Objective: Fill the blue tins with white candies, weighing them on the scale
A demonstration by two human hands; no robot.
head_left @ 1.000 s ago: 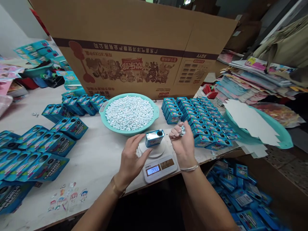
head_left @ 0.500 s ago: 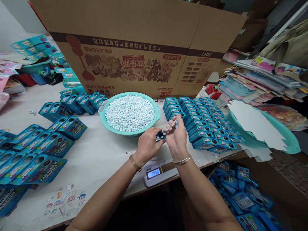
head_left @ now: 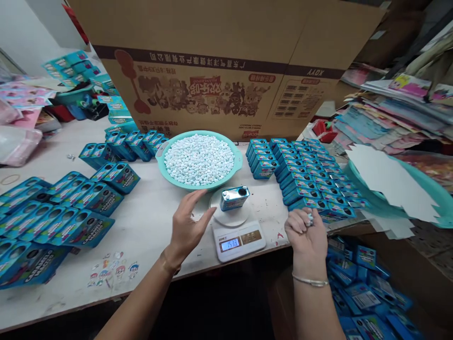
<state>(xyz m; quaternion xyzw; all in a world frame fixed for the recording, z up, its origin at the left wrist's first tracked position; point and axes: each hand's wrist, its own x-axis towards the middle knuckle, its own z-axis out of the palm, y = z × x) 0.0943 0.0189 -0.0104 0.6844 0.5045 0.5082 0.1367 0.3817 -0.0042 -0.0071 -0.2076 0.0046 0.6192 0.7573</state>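
A small blue tin [head_left: 234, 200] stands on the round plate of a white kitchen scale [head_left: 239, 245], whose lit display reads about 153.3. A couple of pale pieces lie on the tin's top. My left hand [head_left: 191, 221] is just left of the tin, thumb and fingers apart, holding nothing. Over to the right, my right hand [head_left: 305, 229] is closed, palm up, around several pale blue candies [head_left: 310, 219]. Behind the scale sits a turquoise basin [head_left: 163, 171] filled with the same candies.
Rows of blue tins [head_left: 304, 174] stand on the right, and more tins [head_left: 81, 208] on the left. A large cardboard box [head_left: 219, 38] walls off the back. Below the right table edge, loose blue packages [head_left: 357, 288] fill a carton. A turquoise tray [head_left: 442, 208] bears white sheets.
The tin has gone from my hands onto the scale, and the display rose from about 144.3. My left hand let go and moved left; my right hand moved right, still closed on candies.
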